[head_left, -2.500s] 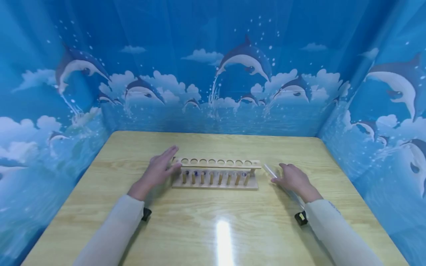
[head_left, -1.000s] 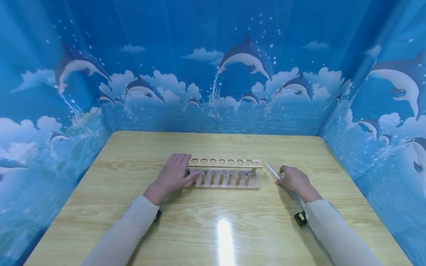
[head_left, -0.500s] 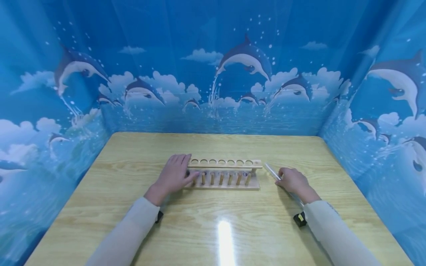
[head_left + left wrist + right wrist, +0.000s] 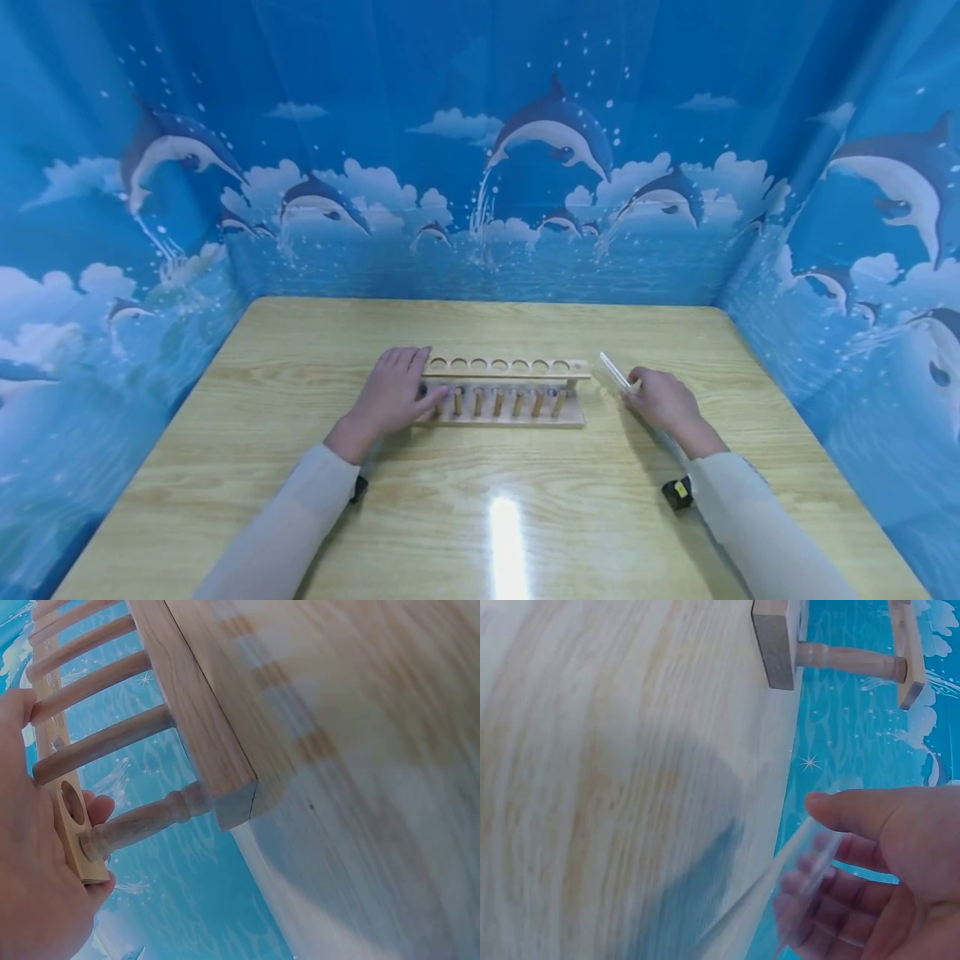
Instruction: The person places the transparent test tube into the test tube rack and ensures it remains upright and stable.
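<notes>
1. Since approx 0.5 s ago, the far tip of the glass tube (image 4: 617, 372) has lifted a bit off the table (image 4: 480, 500) and sits higher in the head view; our left hand (image 4: 392, 397) hasn't shifted vs that frame.
2. Right hand (image 4: 660, 402) has fingers and thumb curled round the tube's near half, w/ the clear open end poking out toward the back wall. In the right wrist view the tube (image 4: 780, 892) runs across our fingertips (image 4: 832, 847), thumb on top.
3. Left hand lies on the left end of the wooden rack (image 4: 504, 392): fingers over the top bar, thumb at the front by the pegs. Left wrist view shows the palm against the holed bar (image 4: 75, 825). Looks like a steadying hold.
4. Rack stands mid-table, all its holes empty; tube is just right of it, not touching.
5. Handling, as we judge it: tube is light, stiff, smooth and breakable, so slippery in a loose grip. Best held mid-length w/ thumb and two fingers, gentle squeeze, no sideways force near the rim.
</notes>
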### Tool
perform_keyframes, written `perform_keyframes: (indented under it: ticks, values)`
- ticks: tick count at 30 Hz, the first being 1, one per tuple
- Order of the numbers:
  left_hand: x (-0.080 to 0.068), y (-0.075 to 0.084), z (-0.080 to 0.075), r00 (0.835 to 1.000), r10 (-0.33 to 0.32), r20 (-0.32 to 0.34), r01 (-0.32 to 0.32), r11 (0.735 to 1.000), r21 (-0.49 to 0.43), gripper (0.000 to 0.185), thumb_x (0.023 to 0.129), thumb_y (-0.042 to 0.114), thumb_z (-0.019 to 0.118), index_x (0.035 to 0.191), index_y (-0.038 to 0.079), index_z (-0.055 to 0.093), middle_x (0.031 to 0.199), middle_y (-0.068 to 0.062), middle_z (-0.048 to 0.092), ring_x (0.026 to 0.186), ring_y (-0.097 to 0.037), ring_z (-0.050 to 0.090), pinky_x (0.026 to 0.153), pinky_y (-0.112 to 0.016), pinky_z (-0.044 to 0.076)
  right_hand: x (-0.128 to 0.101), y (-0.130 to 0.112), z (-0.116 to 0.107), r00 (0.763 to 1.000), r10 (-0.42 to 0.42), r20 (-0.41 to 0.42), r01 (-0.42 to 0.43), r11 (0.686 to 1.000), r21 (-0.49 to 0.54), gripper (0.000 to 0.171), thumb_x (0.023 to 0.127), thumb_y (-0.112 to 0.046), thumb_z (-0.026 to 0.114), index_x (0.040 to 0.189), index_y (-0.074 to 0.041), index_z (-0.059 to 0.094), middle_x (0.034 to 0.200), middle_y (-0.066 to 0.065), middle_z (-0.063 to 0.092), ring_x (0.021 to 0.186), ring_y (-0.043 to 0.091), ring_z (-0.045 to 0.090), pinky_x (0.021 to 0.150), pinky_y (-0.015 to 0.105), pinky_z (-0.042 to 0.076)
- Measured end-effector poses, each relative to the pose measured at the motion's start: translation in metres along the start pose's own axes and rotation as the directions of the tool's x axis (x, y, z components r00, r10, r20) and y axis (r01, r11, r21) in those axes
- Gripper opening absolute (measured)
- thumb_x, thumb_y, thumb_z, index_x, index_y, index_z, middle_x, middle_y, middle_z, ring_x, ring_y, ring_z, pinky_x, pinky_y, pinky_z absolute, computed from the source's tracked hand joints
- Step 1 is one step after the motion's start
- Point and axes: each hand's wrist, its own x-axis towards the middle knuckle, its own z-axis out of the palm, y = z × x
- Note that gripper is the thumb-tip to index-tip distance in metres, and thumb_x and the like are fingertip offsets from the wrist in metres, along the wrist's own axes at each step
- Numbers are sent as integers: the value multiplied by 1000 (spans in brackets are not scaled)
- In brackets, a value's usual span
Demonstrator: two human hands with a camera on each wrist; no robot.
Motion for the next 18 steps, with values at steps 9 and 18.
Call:
perform_keyframes:
  ticks: [9,18]
  values:
    - [0,-1,3,1000,4,-6,-4,1000,10,78,97,57,46,145,-4,37,138,-20,48,128,-35,43,114,-49,27,-3,-10,-4,976,-40,-215,59,995,79,38,94,-21,64,120,5,58,93,16,65,76,27,63,59,42,51]
    - [0,-2,5,1000,9,-24,-9,1000,9,78,97,58,46,145,-3,38,137,-20,49,128,-35,43,114,-49,27,-5,-21,-2,895,-69,-441,142,980,136,33,94,-20,65,117,2,61,92,14,64,76,27,63,62,44,51]
